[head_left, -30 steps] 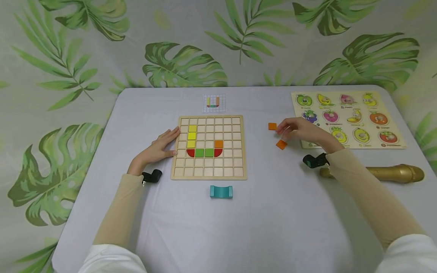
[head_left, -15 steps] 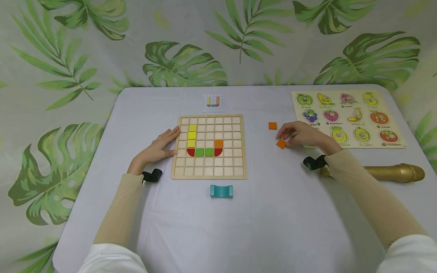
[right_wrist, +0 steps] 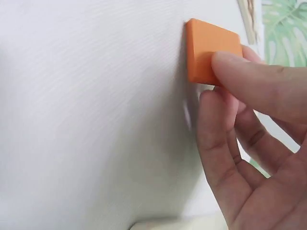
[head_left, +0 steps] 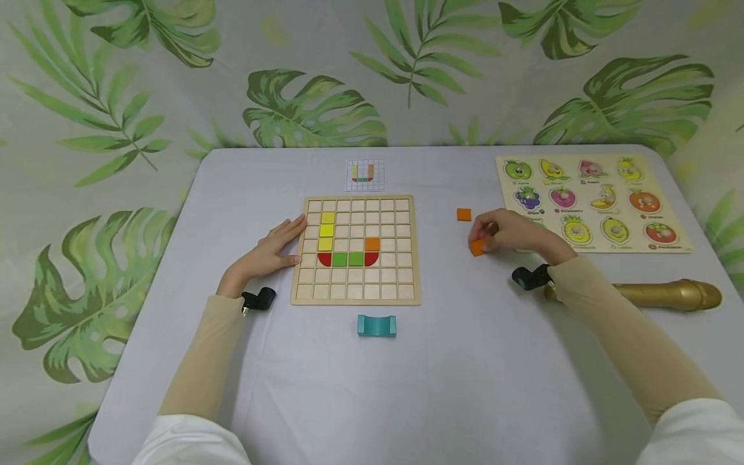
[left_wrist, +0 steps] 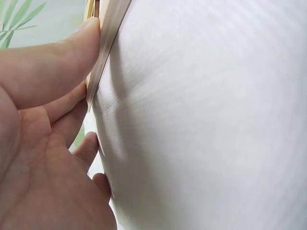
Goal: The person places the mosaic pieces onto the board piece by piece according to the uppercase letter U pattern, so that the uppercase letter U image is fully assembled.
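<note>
A wooden grid board (head_left: pixel 396 276) lies mid-table. Set in it are several flat tiles: a yellow column (head_left: pixel 327 230), two green squares (head_left: pixel 347 259), rounded red corners (head_left: pixel 371 260) and one orange square (head_left: pixel 372 244). My left hand (head_left: pixel 264 255) rests along the board's left edge, with thumb and fingertips touching the rim (left_wrist: pixel 108 40). To the right of the board, my right hand (head_left: pixel 511 231) pinches an orange square tile (right_wrist: pixel 206 48), which stands tilted at the tablecloth; its thumb presses one face. Another orange tile (head_left: pixel 464 214) lies flat just behind.
A printed pattern card (head_left: pixel 364 187) lies behind the board. In front sits a teal curved block (head_left: pixel 376 327). At right are a fruit puzzle board (head_left: pixel 543 206) and a gold, flute-like tube (head_left: pixel 668 295), which the right forearm crosses.
The right hand has moved from between the two loose orange tiles to the nearer one and now pinches it. The left hand and the board have stayed put.
</note>
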`<state>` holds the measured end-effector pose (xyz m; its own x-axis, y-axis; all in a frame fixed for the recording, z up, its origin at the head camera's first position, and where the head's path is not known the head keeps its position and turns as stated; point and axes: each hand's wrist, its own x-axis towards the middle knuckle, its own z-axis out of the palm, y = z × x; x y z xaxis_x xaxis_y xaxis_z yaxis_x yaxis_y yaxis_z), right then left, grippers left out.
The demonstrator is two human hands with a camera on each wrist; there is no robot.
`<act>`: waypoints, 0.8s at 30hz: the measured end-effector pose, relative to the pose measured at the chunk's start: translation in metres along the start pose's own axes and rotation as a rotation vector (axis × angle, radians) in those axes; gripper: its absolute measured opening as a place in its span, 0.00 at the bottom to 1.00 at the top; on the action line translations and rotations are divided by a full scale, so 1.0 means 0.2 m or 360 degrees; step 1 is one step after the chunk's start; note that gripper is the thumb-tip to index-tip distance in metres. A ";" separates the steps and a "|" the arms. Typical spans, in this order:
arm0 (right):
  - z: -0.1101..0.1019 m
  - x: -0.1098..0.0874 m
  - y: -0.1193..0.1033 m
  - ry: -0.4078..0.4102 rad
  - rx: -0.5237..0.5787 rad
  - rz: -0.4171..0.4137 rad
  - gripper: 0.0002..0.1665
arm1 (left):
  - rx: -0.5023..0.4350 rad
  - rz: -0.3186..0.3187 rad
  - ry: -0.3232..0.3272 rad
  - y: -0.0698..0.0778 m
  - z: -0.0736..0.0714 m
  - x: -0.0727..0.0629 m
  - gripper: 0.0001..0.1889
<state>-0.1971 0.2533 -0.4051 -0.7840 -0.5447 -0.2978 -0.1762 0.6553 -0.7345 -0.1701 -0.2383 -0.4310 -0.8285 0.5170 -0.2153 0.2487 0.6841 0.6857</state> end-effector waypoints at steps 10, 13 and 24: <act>0.06 0.18 -0.12 -0.0007 0.0288 -0.0131 0.12 | 0.0015 0.0026 0.0012 -0.01 0.00 0.00 0.40; 0.11 0.26 -0.20 -0.0005 0.0331 -0.0149 0.12 | 0.0024 0.0024 0.0011 -0.01 0.00 0.01 0.39; 0.30 0.54 -0.41 0.0133 0.0262 -0.0186 0.08 | 0.0031 0.0015 0.0020 -0.01 0.00 0.01 0.40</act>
<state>-0.2325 0.1097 -0.4142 -0.8118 -0.5620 -0.1584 -0.1746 0.4924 -0.8527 -0.1715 -0.2384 -0.4328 -0.8322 0.5171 -0.1999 0.2661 0.6890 0.6741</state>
